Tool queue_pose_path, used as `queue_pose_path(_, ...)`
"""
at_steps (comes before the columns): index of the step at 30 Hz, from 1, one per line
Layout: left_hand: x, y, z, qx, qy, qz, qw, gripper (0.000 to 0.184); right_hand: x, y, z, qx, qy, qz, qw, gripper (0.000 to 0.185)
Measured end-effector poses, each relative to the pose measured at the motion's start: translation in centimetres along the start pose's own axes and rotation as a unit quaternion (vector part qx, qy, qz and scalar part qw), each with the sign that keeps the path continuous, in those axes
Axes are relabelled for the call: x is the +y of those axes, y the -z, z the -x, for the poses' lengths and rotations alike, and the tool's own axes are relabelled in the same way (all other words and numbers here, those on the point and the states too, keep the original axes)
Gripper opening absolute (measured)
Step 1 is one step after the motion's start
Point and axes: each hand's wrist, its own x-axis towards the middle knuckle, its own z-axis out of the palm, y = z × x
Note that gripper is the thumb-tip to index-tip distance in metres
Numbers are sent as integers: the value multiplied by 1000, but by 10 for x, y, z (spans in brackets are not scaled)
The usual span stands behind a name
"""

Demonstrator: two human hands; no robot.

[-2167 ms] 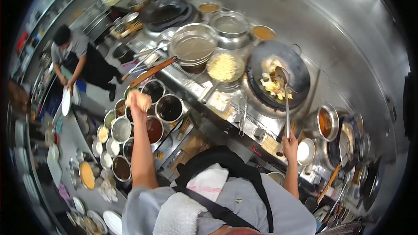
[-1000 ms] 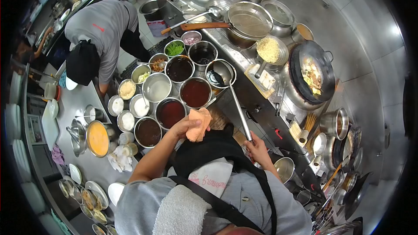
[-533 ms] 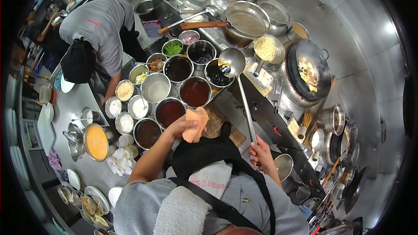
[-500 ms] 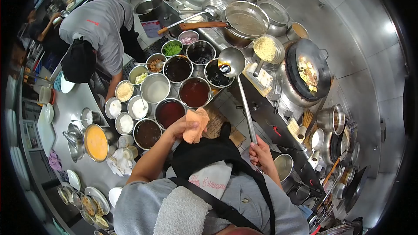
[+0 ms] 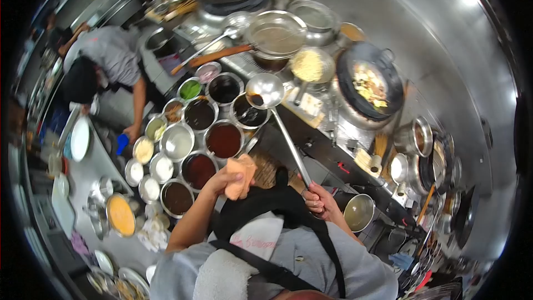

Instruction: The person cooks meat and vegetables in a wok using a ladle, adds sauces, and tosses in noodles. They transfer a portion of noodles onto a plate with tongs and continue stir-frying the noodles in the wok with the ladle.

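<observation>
My left hand (image 5: pixel 223 181) is closed around a folded orange cloth (image 5: pixel 240 176) in front of my apron. My right hand (image 5: pixel 320 199) grips the long handle of a metal ladle (image 5: pixel 289 143). The ladle's bowl, with a little dark liquid in it, hangs by the edge of a pot of dark sauce (image 5: pixel 249 112); whether they touch I cannot tell. Close to my left hand stand a pot of reddish-brown sauce (image 5: pixel 199 170) and another pot of dark brown sauce (image 5: pixel 177 198).
A wok (image 5: pixel 369 86) with chopped food sits on the stove at right. Noodles fill a strainer (image 5: pixel 308 65) beside it. A wide sieve with a wooden handle (image 5: pixel 276 32) lies behind. At left, a co-worker (image 5: pixel 105 58) bends over the counter, one hand near a blue object (image 5: pixel 122 143).
The whole view has turned, shifting the stove and pots leftward. Both hands keep their hold on cloth and ladle. The co-worker's head and arm have moved, and a blue object now shows.
</observation>
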Motion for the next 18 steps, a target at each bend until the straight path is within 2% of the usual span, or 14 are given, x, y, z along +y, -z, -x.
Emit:
queue_pose_path(5,2,-13,-21,4,-26,-29,999,72,-51,-4,29,-26,125,-15,992,43)
queue_pose_path(8,7,-25,-35,-1,-26,-39,999,73,-107,6,49,41,235,92,967,42)
queue_pose_path(9,7,-25,-39,4,-30,-42,999,74,-126,3,57,101,269,124,950,38)
queue_pose_path(10,8,-28,-44,-3,-36,-38,999,73,-146,3,60,216,307,197,906,38)
queue_pose_path(11,9,-31,-48,-6,-38,-43,998,73,-166,1,65,283,330,281,856,40)
queue_pose_path(13,9,-38,-54,-20,-59,-32,998,72,-202,16,75,382,381,481,691,53)
queue_pose_path(15,4,-32,-58,-11,-59,-26,998,72,-241,42,85,398,384,534,639,51)
queue_pose_path(16,5,-35,-60,1,-59,-30,998,72,-253,65,81,399,387,534,637,51)
queue_pose_path(18,5,-37,-65,15,-61,-42,997,72,-270,105,70,452,481,690,298,51)
